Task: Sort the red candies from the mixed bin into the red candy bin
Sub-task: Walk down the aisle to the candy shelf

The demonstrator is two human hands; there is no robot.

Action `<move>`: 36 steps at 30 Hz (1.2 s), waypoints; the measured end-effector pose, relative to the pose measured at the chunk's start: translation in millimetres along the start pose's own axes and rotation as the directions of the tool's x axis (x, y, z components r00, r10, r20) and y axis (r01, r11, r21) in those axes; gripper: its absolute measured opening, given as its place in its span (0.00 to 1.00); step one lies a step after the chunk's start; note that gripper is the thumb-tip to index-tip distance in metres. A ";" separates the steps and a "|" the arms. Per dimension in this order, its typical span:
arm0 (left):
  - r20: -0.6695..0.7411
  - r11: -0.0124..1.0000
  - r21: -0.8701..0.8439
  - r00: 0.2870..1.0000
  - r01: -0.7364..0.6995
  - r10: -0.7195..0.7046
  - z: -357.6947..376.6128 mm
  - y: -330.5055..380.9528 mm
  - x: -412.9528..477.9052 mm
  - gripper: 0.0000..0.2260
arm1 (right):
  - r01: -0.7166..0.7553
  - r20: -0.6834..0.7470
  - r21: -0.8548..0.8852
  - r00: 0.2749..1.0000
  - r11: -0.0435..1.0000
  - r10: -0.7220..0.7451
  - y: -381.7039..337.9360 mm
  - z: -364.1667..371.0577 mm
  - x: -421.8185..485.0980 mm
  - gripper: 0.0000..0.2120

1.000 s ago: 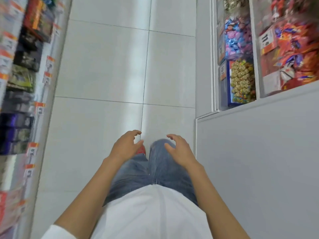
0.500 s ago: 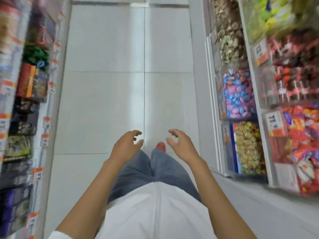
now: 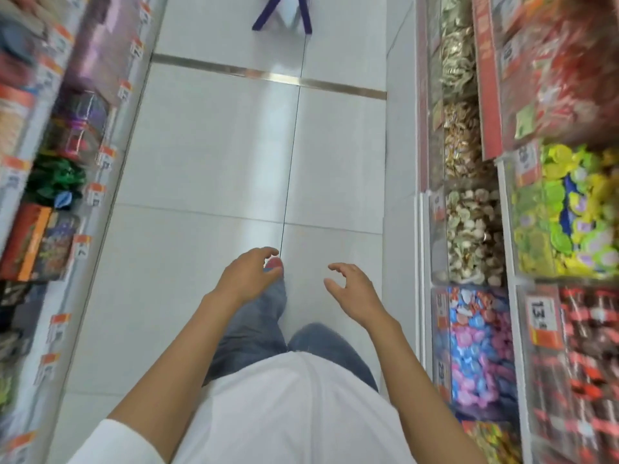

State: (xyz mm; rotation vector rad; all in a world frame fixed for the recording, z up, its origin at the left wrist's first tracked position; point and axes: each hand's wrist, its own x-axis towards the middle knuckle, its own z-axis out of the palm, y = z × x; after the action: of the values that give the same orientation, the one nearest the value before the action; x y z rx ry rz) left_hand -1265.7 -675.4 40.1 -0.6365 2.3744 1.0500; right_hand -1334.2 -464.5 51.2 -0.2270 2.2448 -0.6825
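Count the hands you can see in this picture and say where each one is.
2. The left hand is out in front over the tiled floor, empty; the right hand is beside it, nearer the blue-and-pink candy bin, also empty. No other hand shows.

Glossy tiled floor, metal strip

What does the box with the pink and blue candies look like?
The pink and blue candy bin is a clear plastic box, filled with shiny wrapped sweets in pink, blue and a few orange-red. Orange price tags sit on its front edge. It stands among the bins on the person's right, beside the bin of pale sweets. Nobody is touching it.
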 end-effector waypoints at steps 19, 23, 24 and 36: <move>0.024 0.922 0.377 0.996 -0.090 0.087 -258.1 203.9 462.1 0.18 | -0.031 -0.045 -0.008 0.999 0.999 0.031 -167.5 -304.1 430.3 0.18; 0.030 0.955 0.294 0.999 -0.034 0.027 -307.5 245.7 540.9 0.18 | -0.020 -0.007 -0.053 1.000 0.998 0.020 -206.8 -371.3 509.3 0.19; 0.022 0.961 0.274 0.999 -0.028 0.023 -319.7 254.8 560.7 0.18 | -0.018 0.008 -0.071 1.000 0.997 0.018 -214.9 -384.7 529.4 0.19; 0.068 0.976 0.209 0.997 -0.055 0.042 -496.1 353.6 873.0 0.15 | -0.146 0.021 0.002 0.989 0.989 0.146 -330.5 -550.5 813.0 0.19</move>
State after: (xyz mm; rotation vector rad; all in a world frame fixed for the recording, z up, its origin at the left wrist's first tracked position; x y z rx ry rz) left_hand -2266.4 -1038.4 28.7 -0.4632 2.4142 0.8096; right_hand -2309.2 -814.3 32.0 -0.0661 2.2153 -0.6036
